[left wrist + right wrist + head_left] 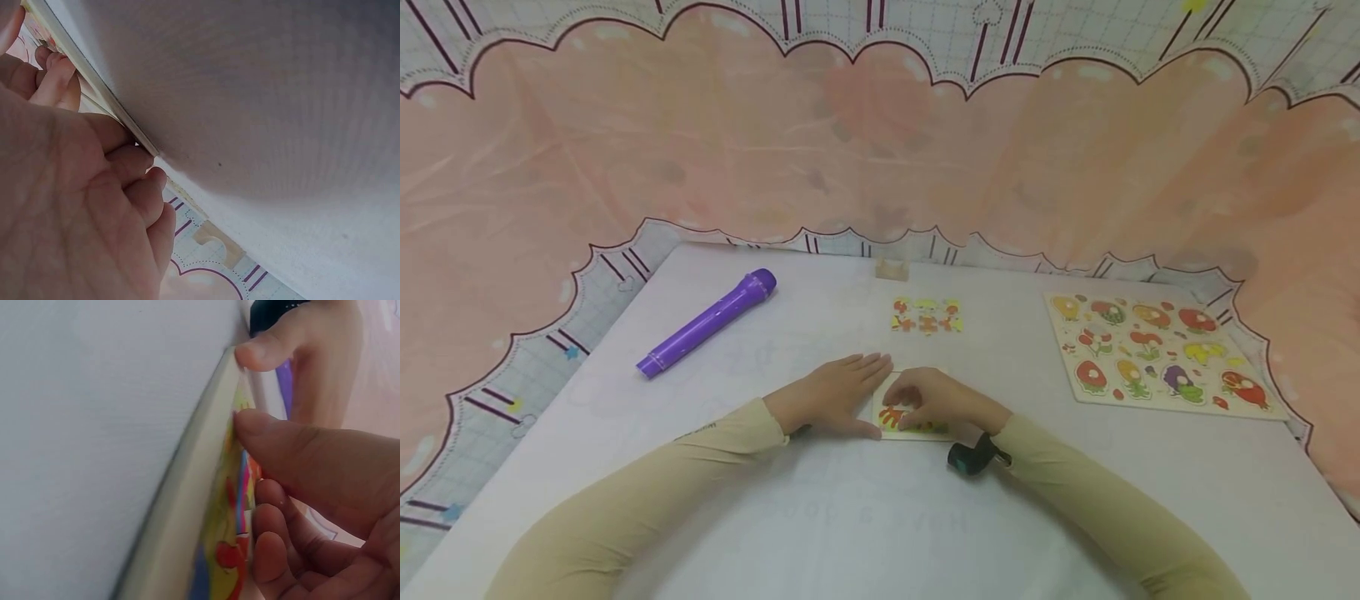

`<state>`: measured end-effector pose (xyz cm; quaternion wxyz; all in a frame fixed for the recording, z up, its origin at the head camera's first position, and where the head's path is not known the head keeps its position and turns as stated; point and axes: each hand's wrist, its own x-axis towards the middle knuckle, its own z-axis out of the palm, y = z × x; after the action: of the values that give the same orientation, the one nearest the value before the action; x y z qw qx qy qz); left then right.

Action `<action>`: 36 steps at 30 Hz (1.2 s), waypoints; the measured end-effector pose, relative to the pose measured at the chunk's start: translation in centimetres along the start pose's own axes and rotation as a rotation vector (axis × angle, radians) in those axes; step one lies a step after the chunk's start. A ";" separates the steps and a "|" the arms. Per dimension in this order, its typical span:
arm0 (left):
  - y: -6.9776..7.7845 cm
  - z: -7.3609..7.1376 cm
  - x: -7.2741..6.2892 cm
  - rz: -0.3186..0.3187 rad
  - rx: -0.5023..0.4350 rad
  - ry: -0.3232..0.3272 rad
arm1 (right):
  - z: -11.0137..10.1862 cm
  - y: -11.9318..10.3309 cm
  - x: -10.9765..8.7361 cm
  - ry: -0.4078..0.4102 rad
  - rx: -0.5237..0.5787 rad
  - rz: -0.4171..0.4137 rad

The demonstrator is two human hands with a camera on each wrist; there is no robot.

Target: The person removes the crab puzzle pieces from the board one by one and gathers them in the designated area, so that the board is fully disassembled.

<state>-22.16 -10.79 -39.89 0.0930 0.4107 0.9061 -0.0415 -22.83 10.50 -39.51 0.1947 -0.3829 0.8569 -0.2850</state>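
A small jigsaw board (pixel 913 433) lies flat at the table's middle, with a red, yellow and green picture partly covered by my right hand. My left hand (pixel 842 393) rests along its left side, fingers extended, thumb at the near left corner. Over the board, my right hand (pixel 943 400) has bent fingers. In the right wrist view its thumb (pixel 256 422) touches the picture surface, and the other fingertips (pixel 270 519) are close to or on it. Whether a piece is pinched there cannot be told. Several red and yellow jigsaw pieces (pixel 927 316) lie together beyond the board.
A purple toy microphone (pixel 707 323) lies at the left. At the right is a wooden fruit puzzle board (pixel 1157 350) with knobbed pieces. A small notched wooden block (pixel 891 268) stands near the far edge of the white table (pixel 820 525), before a peach patterned curtain (pixel 760 150).
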 end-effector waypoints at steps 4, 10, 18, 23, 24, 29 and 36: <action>0.0 0.0 0.0 0.007 -0.002 0.008 | -0.2 -0.2 0.1 -0.026 -0.006 -0.005; 0.0 -0.1 -0.1 0.008 -0.004 0.010 | -0.6 -0.5 0.1 -0.056 -0.010 0.022; 0.0 -0.1 0.0 -0.005 -0.014 -0.004 | -0.6 -0.5 0.0 -0.033 0.023 0.015; 0.0 -0.1 -0.1 -0.002 -0.018 0.003 | -0.3 -0.2 0.0 -0.017 0.061 0.018; 0.1 -0.1 -0.1 -0.001 -0.018 0.004 | -0.3 -0.2 0.0 -0.011 0.070 0.024; 0.0 0.0 0.0 -0.005 -0.009 0.005 | 0.0 -0.2 0.0 0.023 0.089 0.049; -0.1 0.2 0.2 -0.001 0.004 0.014 | 0.2 -0.2 -0.2 0.054 0.129 0.041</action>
<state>-22.31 -10.79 -40.14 0.0857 0.4108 0.9068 -0.0402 -22.53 10.47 -39.47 0.2016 -0.3438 0.8494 -0.3459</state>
